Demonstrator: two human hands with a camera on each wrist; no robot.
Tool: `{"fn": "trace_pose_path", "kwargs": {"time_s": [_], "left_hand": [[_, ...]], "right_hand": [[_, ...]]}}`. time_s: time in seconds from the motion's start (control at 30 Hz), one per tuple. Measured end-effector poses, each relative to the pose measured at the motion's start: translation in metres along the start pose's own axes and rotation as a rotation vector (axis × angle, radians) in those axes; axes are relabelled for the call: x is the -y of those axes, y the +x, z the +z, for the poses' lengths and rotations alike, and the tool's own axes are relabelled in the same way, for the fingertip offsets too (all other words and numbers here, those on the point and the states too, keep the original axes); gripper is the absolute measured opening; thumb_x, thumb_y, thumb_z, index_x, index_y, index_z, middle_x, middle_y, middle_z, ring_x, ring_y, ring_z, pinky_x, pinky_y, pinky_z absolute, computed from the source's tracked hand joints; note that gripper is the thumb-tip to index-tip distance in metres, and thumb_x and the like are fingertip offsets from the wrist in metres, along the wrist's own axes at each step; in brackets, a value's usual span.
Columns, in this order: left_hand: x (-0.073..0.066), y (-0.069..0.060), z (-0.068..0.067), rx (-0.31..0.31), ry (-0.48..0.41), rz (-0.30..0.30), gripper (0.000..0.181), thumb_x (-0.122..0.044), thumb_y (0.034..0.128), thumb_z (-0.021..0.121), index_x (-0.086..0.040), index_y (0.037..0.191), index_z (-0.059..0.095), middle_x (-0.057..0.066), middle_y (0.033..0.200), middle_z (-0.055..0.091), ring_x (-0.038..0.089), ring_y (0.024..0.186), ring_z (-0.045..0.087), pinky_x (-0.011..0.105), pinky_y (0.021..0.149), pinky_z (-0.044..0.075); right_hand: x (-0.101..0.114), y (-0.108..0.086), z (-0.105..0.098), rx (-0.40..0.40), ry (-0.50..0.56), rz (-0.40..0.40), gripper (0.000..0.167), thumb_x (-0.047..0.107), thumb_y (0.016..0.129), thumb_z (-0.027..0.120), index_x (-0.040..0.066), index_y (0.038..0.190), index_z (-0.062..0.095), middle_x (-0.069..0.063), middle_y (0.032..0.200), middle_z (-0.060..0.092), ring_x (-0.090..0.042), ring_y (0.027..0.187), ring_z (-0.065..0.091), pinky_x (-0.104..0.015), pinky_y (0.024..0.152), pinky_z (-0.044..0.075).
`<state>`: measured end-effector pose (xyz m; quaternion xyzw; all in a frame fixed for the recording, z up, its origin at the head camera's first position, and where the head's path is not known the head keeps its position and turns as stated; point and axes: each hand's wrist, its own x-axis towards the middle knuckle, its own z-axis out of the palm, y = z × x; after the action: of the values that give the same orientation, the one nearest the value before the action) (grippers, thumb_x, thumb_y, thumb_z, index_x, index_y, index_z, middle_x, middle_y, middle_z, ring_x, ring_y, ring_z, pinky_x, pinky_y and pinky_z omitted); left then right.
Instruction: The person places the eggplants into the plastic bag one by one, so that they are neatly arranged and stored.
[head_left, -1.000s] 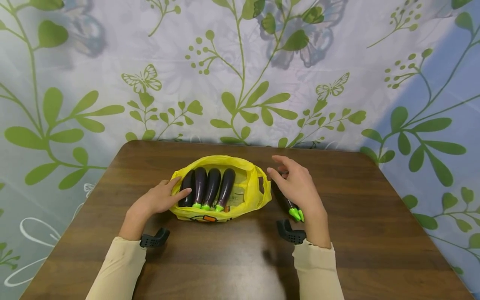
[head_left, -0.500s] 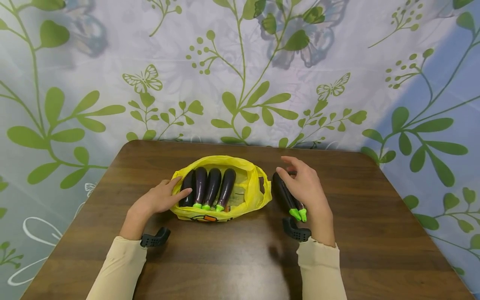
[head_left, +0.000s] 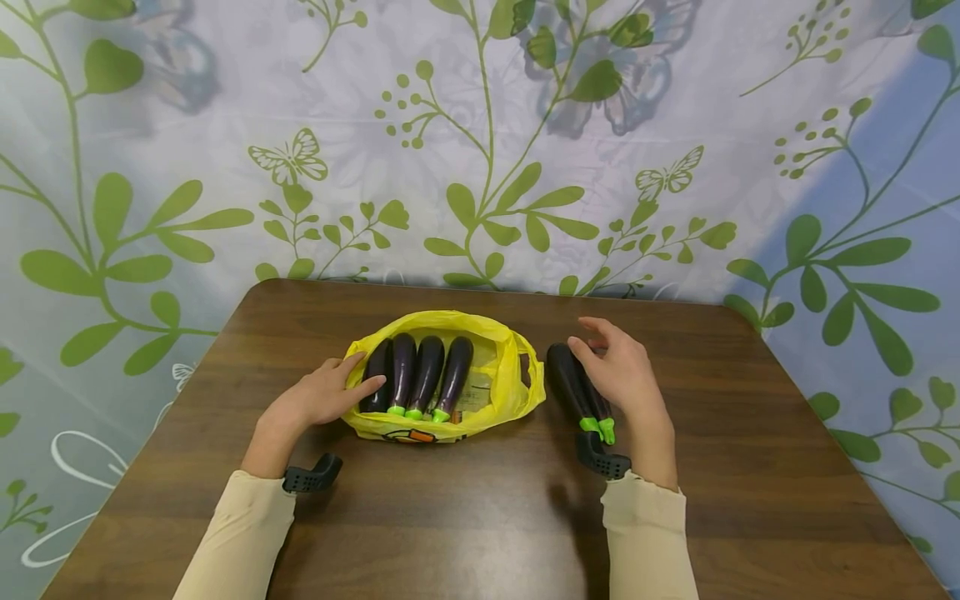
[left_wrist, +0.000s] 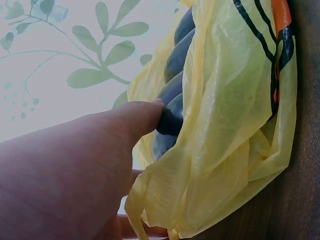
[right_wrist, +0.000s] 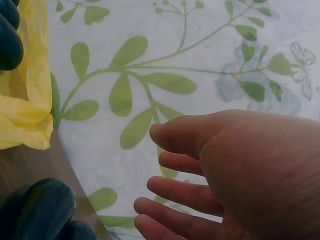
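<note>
A yellow plastic bag [head_left: 517, 392] lies with its mouth open on the table. Several dark purple eggplants [head_left: 429, 375] with bright green stem ends are lined up inside it. At the bag's left edge, my left hand [head_left: 322, 393] holds the rim, its thumb [left_wrist: 145, 117] inside against an eggplant and its other fingers outside, partly hidden by the plastic. Two more eggplants [head_left: 567, 379] lie side by side to the right of the bag. Over the right one hovers my right hand [head_left: 622, 371], fingers relaxed and apart, nothing in them; it covers part of that eggplant.
Everything rests on a brown wooden table [head_left: 465, 517] with rounded far corners. Behind it hangs a pale cloth [head_left: 360, 167] printed with green leaves and butterflies. Each wrist wears a black camera mount [head_left: 311, 475].
My right hand has moved to the right, away from the bag, uncovering more of the two loose eggplants. My left hand and the bag have stayed in place.
</note>
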<state>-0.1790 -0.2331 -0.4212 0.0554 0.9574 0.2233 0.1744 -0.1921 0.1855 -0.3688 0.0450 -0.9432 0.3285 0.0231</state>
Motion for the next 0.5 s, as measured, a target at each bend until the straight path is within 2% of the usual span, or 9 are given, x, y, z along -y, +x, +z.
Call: {"fn": "trace_pose_path", "kwargs": {"time_s": [0.5], "left_hand": [[-0.003, -0.001, 0.0, 0.002, -0.008, -0.002, 0.092, -0.07, 0.1019, 0.04, -0.006, 0.165, 0.021, 0.038, 0.162, 0.022, 0.061, 0.142, 0.034, 0.074, 0.109, 0.034]], "right_hand": [[-0.013, 0.006, 0.008, 0.022, -0.005, 0.049, 0.056, 0.036, 0.106, 0.056, 0.008, 0.154, 0.047, -0.025, 0.148, 0.056, -0.042, 0.133, 0.056, -0.062, 0.107, 0.045]]}}
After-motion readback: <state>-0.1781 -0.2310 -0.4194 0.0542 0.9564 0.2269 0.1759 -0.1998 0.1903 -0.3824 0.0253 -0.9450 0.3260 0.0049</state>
